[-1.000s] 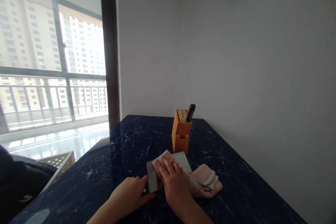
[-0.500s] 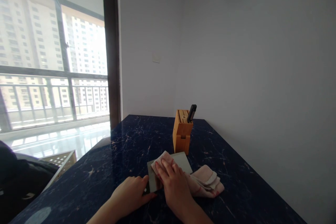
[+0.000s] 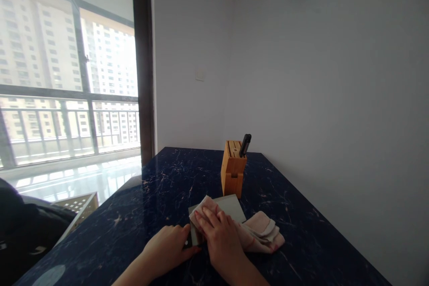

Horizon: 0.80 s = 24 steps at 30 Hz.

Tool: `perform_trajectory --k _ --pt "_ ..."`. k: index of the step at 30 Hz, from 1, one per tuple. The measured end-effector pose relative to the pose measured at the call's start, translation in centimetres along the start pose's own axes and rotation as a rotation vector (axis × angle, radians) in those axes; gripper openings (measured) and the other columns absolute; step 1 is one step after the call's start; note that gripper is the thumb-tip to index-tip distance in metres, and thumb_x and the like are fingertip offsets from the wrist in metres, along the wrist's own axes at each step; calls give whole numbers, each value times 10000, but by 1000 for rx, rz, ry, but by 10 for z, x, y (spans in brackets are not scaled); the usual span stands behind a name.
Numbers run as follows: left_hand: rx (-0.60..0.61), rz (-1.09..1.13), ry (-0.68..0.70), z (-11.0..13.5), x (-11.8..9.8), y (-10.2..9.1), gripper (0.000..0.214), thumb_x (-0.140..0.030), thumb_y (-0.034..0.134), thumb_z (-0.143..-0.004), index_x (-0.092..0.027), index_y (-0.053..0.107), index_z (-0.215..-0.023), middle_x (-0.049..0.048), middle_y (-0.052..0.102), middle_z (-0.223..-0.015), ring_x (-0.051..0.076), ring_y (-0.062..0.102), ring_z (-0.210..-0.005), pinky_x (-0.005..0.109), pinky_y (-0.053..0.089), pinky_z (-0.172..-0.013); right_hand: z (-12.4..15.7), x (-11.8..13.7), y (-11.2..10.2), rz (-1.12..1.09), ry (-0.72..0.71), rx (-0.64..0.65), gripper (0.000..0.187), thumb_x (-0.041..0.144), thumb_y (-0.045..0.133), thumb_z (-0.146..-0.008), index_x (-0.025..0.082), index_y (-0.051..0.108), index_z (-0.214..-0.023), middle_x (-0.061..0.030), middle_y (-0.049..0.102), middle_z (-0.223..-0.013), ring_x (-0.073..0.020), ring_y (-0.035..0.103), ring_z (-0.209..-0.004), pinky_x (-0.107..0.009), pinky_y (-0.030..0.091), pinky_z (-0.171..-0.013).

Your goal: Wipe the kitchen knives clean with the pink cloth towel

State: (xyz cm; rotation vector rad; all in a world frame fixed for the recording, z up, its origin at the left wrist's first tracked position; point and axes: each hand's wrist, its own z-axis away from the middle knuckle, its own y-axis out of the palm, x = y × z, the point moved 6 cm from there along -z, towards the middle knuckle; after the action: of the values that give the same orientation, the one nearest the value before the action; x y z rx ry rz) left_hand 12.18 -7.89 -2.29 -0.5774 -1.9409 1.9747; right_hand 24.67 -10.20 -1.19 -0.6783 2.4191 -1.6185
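Observation:
A wide cleaver blade (image 3: 231, 208) lies flat on the dark marble table (image 3: 161, 187). My left hand (image 3: 166, 250) is closed round the cleaver's handle at the blade's near left end. My right hand (image 3: 219, 237) lies flat on a pinkish cloth (image 3: 261, 232), fingers stretched out, pressing one end of it onto the blade. The remainder of the cloth is bunched on the table to the right of the blade. A wooden knife block (image 3: 232, 169) with one black-handled knife (image 3: 245, 145) in it stands just behind the blade.
A grey wall runs along the table's right side and behind it. To the left is a large window with a railing. A perforated box (image 3: 78, 205) and dark fabric (image 3: 23, 228) sit low at the left, beside the table's edge.
My right hand has slid the cloth a little to the left along the blade. The left hand has stayed on the handle.

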Motion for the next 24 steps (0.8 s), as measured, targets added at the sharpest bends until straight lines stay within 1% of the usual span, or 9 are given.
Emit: perform_trajectory --k 5,7,9,13,15,18,20,22,24 --pt "-14 -7 12 0 0 0 484 -588 369 -781 -195 581 -966 97 678 -842 288 640 -774 349 475 -650 -1 -13 1 68 135 -42 495 207 327 -869 336 263 -1342 32 369 -1356 -213 405 -1085 -336 318 -871" --pt "-12 0 6 0 0 0 479 -586 379 -777 -197 581 -971 96 677 -851 285 640 -783 342 473 -657 -1 -13 1 78 127 -43 506 204 342 -862 327 259 -1345 22 372 -1354 -216 393 -1103 -343 303 -887" --pt "-10 5 -4 0 1 1 476 -582 383 -776 -195 584 -965 96 675 -857 279 639 -791 334 470 -665 -1 -10 0 68 85 -28 514 217 355 -858 338 247 -1346 28 367 -1357 -221 388 -1106 -358 288 -898" --pt "-26 9 10 0 1 1 478 -578 373 -782 -190 587 -962 99 675 -852 279 638 -788 340 471 -669 -1 -3 -3 27 21 3 505 242 359 -861 361 247 -1339 41 365 -1357 -224 402 -1078 -370 298 -872" --pt "-33 5 18 0 1 1 468 -574 378 -783 -193 585 -958 98 678 -843 286 640 -776 349 476 -654 -1 -6 -3 30 52 -7 491 230 334 -869 356 256 -1337 33 374 -1352 -229 402 -1076 -377 305 -855" --pt "-31 -1 19 -1 1 1 462 -577 379 -782 -200 581 -957 92 682 -825 293 643 -751 357 481 -627 -3 -15 1 56 153 -31 487 202 311 -867 325 275 -1337 7 385 -1346 -250 407 -1073 -403 310 -836" --pt "-31 1 22 -1 1 1 470 -585 375 -781 -204 579 -967 92 684 -828 294 643 -754 358 481 -628 -3 -19 4 81 188 -37 496 191 314 -860 301 276 -1343 -14 383 -1348 -264 392 -1097 -422 298 -848" --pt "-29 10 18 -1 2 1 471 -586 378 -779 -205 581 -969 92 683 -836 291 643 -769 351 479 -641 -2 -17 6 103 176 -33 510 190 323 -854 289 261 -1350 -27 374 -1354 -269 366 -1134 -431 277 -879" --pt "-27 20 14 0 2 1 466 -577 380 -782 -203 585 -969 93 681 -846 284 642 -782 341 477 -657 -1 -10 7 96 113 -16 530 217 351 -849 298 231 -1358 -16 352 -1368 -261 356 -1149 -419 271 -900"
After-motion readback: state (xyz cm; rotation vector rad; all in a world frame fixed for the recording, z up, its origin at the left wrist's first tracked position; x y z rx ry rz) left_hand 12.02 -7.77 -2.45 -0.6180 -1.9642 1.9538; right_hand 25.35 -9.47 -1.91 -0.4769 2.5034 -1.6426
